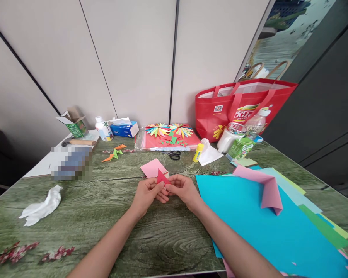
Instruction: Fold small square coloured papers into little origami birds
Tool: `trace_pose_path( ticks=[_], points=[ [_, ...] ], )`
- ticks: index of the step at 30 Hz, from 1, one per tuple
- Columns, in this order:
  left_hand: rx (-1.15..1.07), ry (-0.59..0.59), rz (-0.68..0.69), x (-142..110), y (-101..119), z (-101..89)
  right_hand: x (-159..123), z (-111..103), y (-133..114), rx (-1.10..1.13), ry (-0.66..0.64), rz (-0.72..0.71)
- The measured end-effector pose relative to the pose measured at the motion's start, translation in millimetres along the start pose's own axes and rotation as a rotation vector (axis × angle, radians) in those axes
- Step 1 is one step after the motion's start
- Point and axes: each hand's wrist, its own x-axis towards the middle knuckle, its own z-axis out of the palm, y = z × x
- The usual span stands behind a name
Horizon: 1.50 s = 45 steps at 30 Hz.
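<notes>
A small folded piece of red paper [162, 177] is pinched between my two hands above the middle of the table, one pointed corner up. My left hand [148, 193] grips its left side with thumb and fingers. On the other side my right hand [183, 189] holds it the same way, thumbs close together. Just behind them lies a pink paper square [153, 168], partly hidden by the fingers. Farther back are black-handled scissors [174, 155] and a yellow glue stick [198, 153]. Orange and green folded paper pieces [115, 153] lie to the left.
Blue paper sheets [243, 216] with a folded pink strip [271, 189] cover the right side. At the back stand a red bag [214, 112], a tissue pack [123, 128], a bottle [103, 129] and paper flowers [181, 130]. A crumpled tissue [43, 206] lies left.
</notes>
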Motion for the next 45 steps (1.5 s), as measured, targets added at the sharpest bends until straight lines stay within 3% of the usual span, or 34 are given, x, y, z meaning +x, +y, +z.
trace_pose_path(
  ticks=[7, 14, 18, 23, 30, 39, 45],
  points=[
    [0.036, -0.029, 0.061, -1.5, -0.3, 0.9, -2.3, -1.1, -4.8, -0.025, -0.005, -0.087],
    [0.075, 0.022, 0.036, 0.3, -0.6, 2.7, -3.1, -1.0, -4.9, -0.001, -0.059, 0.023],
    [0.022, 0.053, 0.025, -0.1, 1.0, 1.8, -2.0, -1.5, -3.9, 0.005, -0.104, 0.012],
    [0.051, 0.056, 0.059, -0.8, 1.5, 1.2, 0.0, -2.5, -3.2, -0.025, -0.072, -0.042],
    [0.045, 0.017, 0.040, -1.0, 3.2, -1.7, 1.2, -2.3, -3.4, -0.063, -0.007, 0.006],
    [-0.093, -0.011, 0.034, -0.7, 4.8, -3.6, -0.3, -4.5, -2.7, 0.004, -0.061, 0.012],
    [-0.242, 0.007, -0.037, 1.1, 5.3, -5.5, 1.3, -4.3, 1.5, -0.071, -0.063, -0.100]
  ],
)
